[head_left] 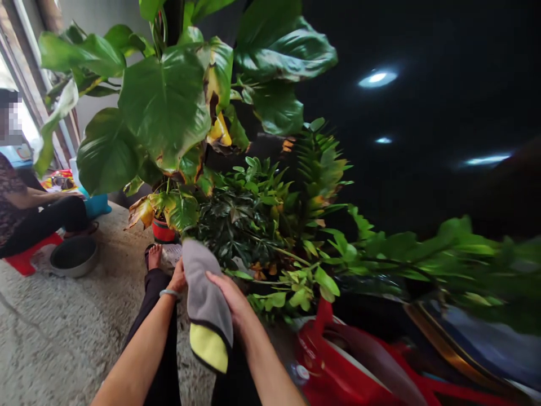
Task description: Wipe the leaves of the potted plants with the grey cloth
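Grey cloth point(205, 287) is clasped between the left hand point(179, 276) and right hand point(231, 299), both hands partly hidden behind it.

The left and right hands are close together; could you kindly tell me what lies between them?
In the head view, a grey cloth with a yellow part and dark edging lies between the left hand and the right hand.
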Motion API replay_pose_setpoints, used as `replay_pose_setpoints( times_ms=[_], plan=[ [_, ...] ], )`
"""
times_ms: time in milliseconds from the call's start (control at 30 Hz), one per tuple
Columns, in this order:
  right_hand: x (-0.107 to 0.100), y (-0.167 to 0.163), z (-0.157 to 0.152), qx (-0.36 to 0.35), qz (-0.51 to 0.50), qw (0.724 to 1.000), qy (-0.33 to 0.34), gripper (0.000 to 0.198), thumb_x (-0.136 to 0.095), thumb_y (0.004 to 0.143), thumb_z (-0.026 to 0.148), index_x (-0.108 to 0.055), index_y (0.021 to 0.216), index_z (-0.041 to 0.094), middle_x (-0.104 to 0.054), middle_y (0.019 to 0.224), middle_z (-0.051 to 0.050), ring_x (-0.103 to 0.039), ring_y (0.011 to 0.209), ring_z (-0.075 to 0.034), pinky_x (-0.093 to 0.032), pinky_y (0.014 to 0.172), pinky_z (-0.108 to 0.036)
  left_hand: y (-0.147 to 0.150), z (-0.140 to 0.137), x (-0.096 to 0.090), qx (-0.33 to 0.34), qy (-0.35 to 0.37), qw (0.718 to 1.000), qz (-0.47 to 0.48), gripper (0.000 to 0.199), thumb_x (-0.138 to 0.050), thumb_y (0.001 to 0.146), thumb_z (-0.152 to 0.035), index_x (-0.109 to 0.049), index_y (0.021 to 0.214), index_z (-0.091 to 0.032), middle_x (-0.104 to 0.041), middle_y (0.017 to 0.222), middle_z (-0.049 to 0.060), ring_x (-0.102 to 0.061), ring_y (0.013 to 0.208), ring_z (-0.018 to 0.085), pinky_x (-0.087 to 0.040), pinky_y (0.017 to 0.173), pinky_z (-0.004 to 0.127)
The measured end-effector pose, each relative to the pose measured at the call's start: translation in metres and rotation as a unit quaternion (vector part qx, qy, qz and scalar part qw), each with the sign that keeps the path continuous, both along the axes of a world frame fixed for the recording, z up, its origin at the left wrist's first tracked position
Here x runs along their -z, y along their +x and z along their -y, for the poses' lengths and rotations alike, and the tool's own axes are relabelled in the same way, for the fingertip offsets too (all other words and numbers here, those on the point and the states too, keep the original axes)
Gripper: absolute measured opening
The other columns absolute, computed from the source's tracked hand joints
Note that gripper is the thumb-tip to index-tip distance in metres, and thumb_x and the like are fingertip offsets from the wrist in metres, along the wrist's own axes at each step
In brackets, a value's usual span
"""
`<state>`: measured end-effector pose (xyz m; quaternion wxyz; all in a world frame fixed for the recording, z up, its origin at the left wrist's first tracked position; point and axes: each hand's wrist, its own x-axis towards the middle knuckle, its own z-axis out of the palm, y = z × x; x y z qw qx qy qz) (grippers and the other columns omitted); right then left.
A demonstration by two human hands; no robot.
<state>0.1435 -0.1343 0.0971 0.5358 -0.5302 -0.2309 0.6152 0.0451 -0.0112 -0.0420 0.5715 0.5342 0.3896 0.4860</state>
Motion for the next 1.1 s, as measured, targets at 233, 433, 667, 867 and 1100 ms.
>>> replay_pose_setpoints(
  times_ms=[233,433,667,867,1100],
  plan=[
    [-0.018,0.046,0.077,0.116,0.053,0.992,-0.012,0.044,-0.083,0.058,0.039,-0.073,0.096,0.017,-0.077,0.079,-0.006,-0.072,0.069,-0.026,-0.057,0.067,-0.035,-0.001,-0.014,0.017,0.009,0.046,0.998,-0.047,0.062,-0.064,0.065,-0.016,-0.059,0.127,-0.016,-0.052,0.138,0.013,-0.061,0.103,0.023,-0.047,0.099,0.041],
    [-0.044,0.089,0.026,0.334,0.067,0.938,0.059,0.035,-0.076,0.053,0.035,-0.071,0.085,0.021,-0.076,0.077,-0.004,-0.072,0.083,-0.028,-0.057,0.077,-0.038,0.004,-0.001,0.013,0.015,0.042,0.998,-0.049,0.067,-0.058,0.062,-0.009,-0.059,0.128,-0.017,-0.054,0.135,0.011,-0.060,0.090,0.016,-0.049,0.093,0.038],
    [0.017,0.013,0.086,0.142,0.088,0.986,-0.007,0.040,-0.080,0.055,0.042,-0.074,0.086,0.017,-0.077,0.084,-0.009,-0.071,0.089,-0.033,-0.055,0.081,-0.042,0.007,0.011,0.011,0.068,-0.010,0.997,-0.025,0.064,-0.063,0.063,-0.013,-0.061,0.127,-0.017,-0.067,0.110,0.008,-0.061,0.085,0.016,-0.051,0.077,0.030],
    [0.007,0.045,0.159,0.178,0.097,0.979,-0.022,0.049,-0.083,0.053,0.046,-0.074,0.091,0.016,-0.077,0.090,-0.009,-0.071,0.089,-0.032,-0.056,0.080,-0.038,0.015,0.039,0.010,0.123,-0.085,0.989,-0.011,0.060,-0.067,0.064,-0.020,-0.061,0.124,-0.011,-0.069,0.094,0.008,-0.058,0.064,0.011,-0.047,0.059,0.024],
    [0.007,0.091,0.197,0.379,-0.052,0.922,-0.057,0.058,-0.080,0.056,0.039,-0.070,0.108,0.015,-0.077,0.095,-0.011,-0.071,0.094,-0.033,-0.058,0.084,-0.043,0.004,0.074,-0.012,0.126,-0.129,0.984,0.015,0.047,-0.065,0.065,-0.018,-0.065,0.111,-0.013,-0.069,0.105,0.011,-0.064,0.075,0.012,-0.048,0.062,0.021]
  ],
)
